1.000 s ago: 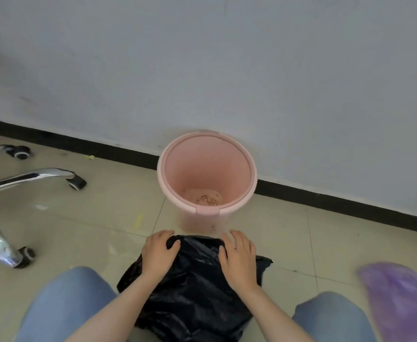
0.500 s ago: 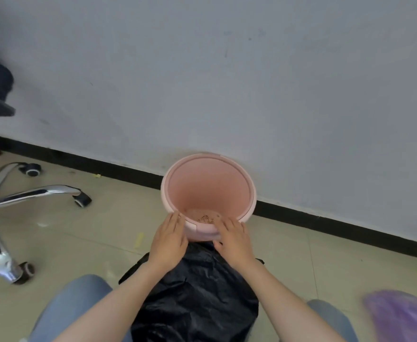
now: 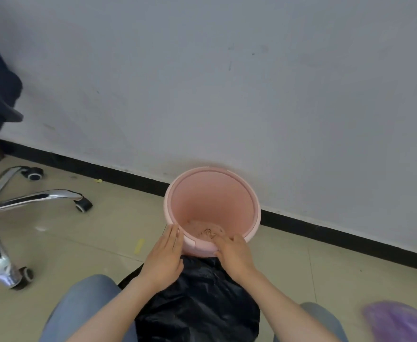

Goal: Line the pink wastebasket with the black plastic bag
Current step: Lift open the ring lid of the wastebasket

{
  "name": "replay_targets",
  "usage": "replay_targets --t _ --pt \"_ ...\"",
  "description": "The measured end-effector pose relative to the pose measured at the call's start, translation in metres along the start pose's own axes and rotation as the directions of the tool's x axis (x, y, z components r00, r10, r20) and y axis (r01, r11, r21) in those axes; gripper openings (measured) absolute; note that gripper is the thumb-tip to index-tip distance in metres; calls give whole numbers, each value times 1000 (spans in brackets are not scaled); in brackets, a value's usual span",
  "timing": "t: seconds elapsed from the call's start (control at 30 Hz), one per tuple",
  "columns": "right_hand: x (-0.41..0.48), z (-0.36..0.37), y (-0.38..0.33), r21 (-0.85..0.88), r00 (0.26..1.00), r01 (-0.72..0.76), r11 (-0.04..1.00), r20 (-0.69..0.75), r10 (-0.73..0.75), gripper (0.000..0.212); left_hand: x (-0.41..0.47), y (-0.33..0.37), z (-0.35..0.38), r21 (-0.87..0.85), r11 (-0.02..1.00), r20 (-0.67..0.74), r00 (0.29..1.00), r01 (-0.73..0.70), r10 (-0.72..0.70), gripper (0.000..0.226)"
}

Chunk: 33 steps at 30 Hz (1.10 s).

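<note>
**Hands at the rim of an unlined wastebasket**

A pink wastebasket (image 3: 212,208) stands on the tiled floor (image 3: 103,233) against a grey wall (image 3: 227,82), its mouth open and unlined, with some small debris on its bottom. A person crouches before it, knees in blue jeans (image 3: 79,309) to either side. The left hand (image 3: 164,255) lies flat against the basket's near outer wall, fingers straight and together, gripping nothing. The right hand (image 3: 234,253) meets the near rim with fingers curled over the edge and thumb on the outside; whether it pinches any plastic there cannot be told. The black bag (image 3: 197,307) lies crumpled on the floor between the knees, its far end reaching the foot of the basket beneath both hands. A chrome chair base (image 3: 12,206) on castors stands well to the left, and a blurred purple object (image 3: 399,322) shows at lower right.
</note>
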State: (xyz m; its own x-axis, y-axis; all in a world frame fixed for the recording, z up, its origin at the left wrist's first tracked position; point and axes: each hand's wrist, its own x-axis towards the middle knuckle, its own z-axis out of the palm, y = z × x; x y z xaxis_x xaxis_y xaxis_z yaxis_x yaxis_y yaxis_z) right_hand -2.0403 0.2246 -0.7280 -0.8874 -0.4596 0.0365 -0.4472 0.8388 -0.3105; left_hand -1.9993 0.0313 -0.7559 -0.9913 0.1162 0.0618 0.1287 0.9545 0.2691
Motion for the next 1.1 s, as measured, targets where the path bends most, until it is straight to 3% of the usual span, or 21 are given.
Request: replay_targets --t 0.13,0.2,0.37,0.47,0.8,0.93,1.1 --pt "-20 6 4 58 997 55 997 -56 -52 24 -26 -11 18 141 978 -7 987 -155 158 72" --pt "-20 7 9 75 999 40 996 13 -41 17 -31 -10 22 131 980 -5 988 -152 154 82" --pt "-15 -5 10 114 991 12 993 133 -28 21 -30 1 21 52 992 3 993 -115 115 123" --pt "-8 -29 5 209 988 -37 977 155 4 24 -28 2 20 20 992 -10 992 -122 122 113" --pt "26 -126 -22 243 943 1 970 323 -81 37 -26 -1 23 91 990 -50 992 -108 113 91" --pt "53 -156 -25 268 986 43 962 142 -83 47 -19 1 16 125 986 -28 993 -108 113 82" --pt "102 -189 -13 252 994 82 964 -95 -59 39 -13 3 5 99 992 -9 997 -74 75 65"
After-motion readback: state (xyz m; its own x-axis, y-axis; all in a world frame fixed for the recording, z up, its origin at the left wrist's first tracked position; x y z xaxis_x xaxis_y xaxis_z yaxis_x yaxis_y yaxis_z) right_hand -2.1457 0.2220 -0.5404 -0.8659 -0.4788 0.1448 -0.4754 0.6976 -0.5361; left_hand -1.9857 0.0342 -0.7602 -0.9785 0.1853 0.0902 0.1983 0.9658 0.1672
